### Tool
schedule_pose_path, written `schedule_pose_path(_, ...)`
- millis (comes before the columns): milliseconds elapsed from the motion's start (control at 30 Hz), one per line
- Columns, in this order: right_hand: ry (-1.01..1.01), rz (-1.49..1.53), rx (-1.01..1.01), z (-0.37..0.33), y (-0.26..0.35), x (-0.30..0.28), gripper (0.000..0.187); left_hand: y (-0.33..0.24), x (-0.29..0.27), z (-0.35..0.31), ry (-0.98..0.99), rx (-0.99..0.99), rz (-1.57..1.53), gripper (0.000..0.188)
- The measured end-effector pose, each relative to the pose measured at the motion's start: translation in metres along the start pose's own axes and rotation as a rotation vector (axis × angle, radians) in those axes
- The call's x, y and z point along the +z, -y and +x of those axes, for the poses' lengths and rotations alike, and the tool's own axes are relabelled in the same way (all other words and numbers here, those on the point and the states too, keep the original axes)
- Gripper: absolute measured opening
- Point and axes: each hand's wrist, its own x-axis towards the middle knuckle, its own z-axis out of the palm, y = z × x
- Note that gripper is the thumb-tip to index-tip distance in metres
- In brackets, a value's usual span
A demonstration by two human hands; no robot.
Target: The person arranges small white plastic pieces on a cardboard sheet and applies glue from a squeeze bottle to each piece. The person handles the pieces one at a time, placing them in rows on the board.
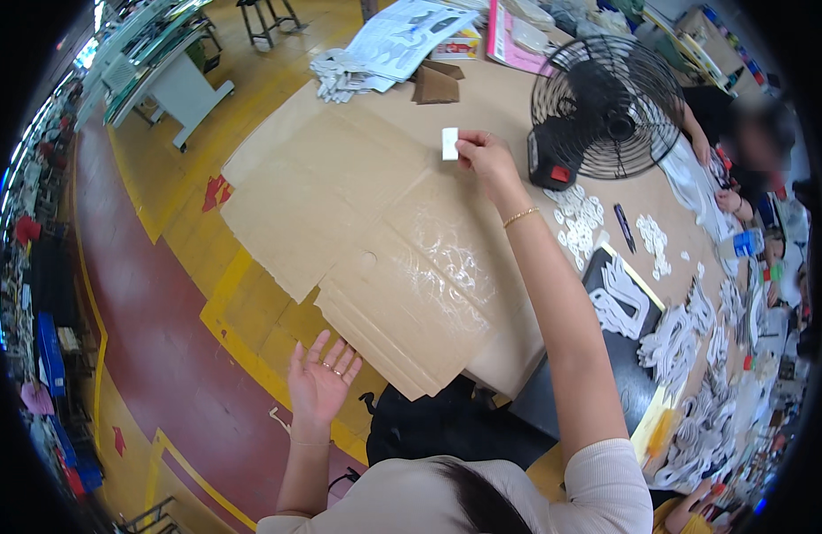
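Note:
My right hand point(487, 162) reaches out over the far part of a flattened cardboard sheet point(313, 196). Pinched between its thumb and fingers is a small white rectangular piece point(449, 144); its exact kind is not clear. Palm up, my left hand point(320, 384) holds nothing, its fingers apart, beside the near left edge of the cardboard. Whitish smeared lines point(447, 267) cover the cardboard's right part. To the right of my right forearm lie many small white oval cut pieces point(578, 218) and a dark marker pen point(624, 228).
A black caged fan point(611, 111) stands past my right hand. Papers point(411, 36) and white gloves point(340, 73) lie at the table's far end. White curved strips point(682, 343) pile up on the right, near a bottle point(742, 243). Another person works at the far right.

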Motion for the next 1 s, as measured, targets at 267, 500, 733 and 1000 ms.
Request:
schedule_pose_path(267, -0.163, -0.766, -0.483, -0.024, -0.008, -0.004, 0.042, -0.059, 0.045, 0.028, -0.293, 1.161, 1.833, 0.058)
schedule_pose_path(500, 0.064, -0.841, -0.550, -0.105, -0.001, -0.022, 0.038, -0.077, 0.130, 0.120, -0.105, 1.172, 2.404, 0.059)
schedule_pose_path(733, 0.196, -0.786, -0.408, -0.174, 0.024, -0.058, 0.035, -0.084, 0.158, 0.150, -0.063, 1.048, 2.411, 0.048)
schedule_pose_path(1000, 0.168, -0.824, -0.360, -0.234, 0.022, -0.087, 0.035, -0.104, 0.180, 0.179, -0.108, 1.163, 2.279, 0.055)
